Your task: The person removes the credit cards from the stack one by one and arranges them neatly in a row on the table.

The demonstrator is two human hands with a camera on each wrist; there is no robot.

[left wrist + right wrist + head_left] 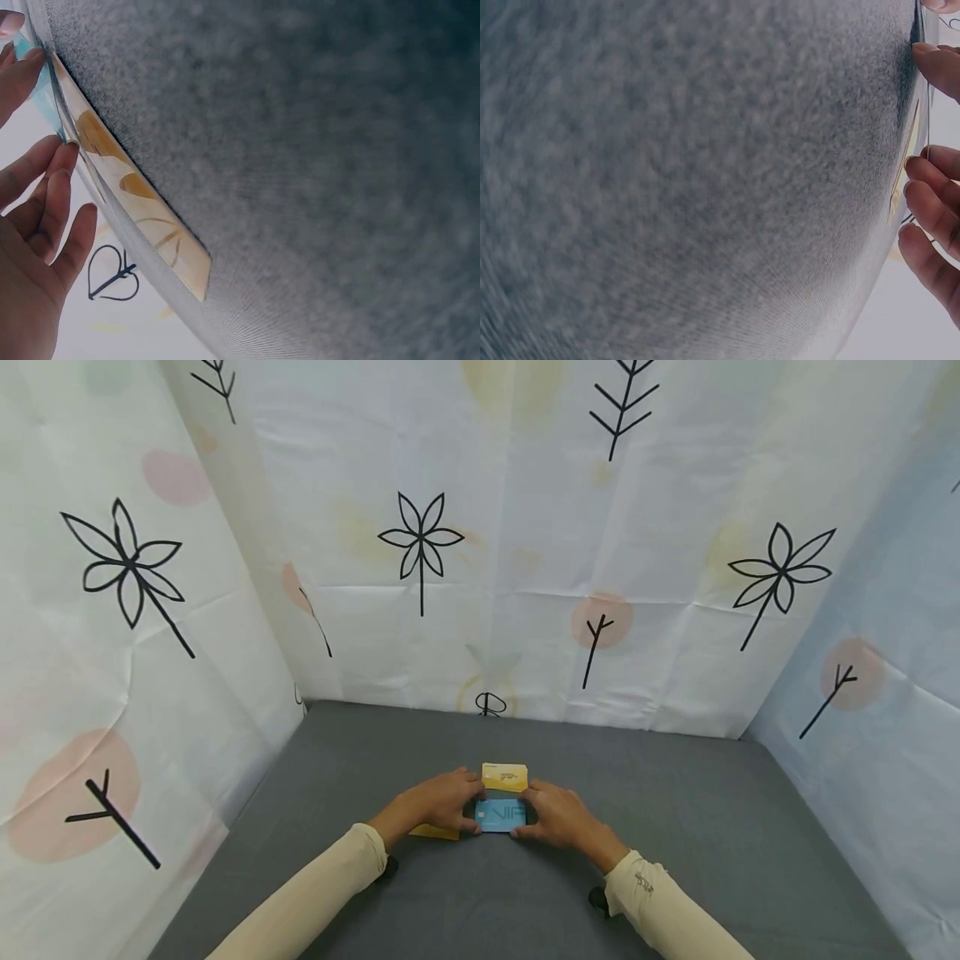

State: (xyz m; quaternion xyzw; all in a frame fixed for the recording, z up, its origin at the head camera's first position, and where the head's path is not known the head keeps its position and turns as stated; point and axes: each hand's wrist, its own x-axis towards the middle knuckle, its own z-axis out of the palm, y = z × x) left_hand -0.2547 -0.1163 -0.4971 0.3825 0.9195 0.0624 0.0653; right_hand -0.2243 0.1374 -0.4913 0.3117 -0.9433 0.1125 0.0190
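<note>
A light blue card [501, 816] with large "VIP" lettering is between my two hands above the grey table. My left hand [447, 802] holds its left end, thumb at the near corner and fingers at the far corner. My right hand [558, 814] grips the right end in the same way. Just beyond the blue card lies a yellow card [505, 777]. Another yellow card [435, 832] is partly hidden under my left hand and wrist. In the right wrist view the blue card [928, 124] shows nearly edge-on between thumb and fingers.
The grey cloth-covered table [675, 827] spreads around both hands. White patterned curtains [495, 568] with leaf and flower drawings enclose it at the back and on both sides. Dark wrist cameras [598, 902] sit under the cream sleeves [660, 893].
</note>
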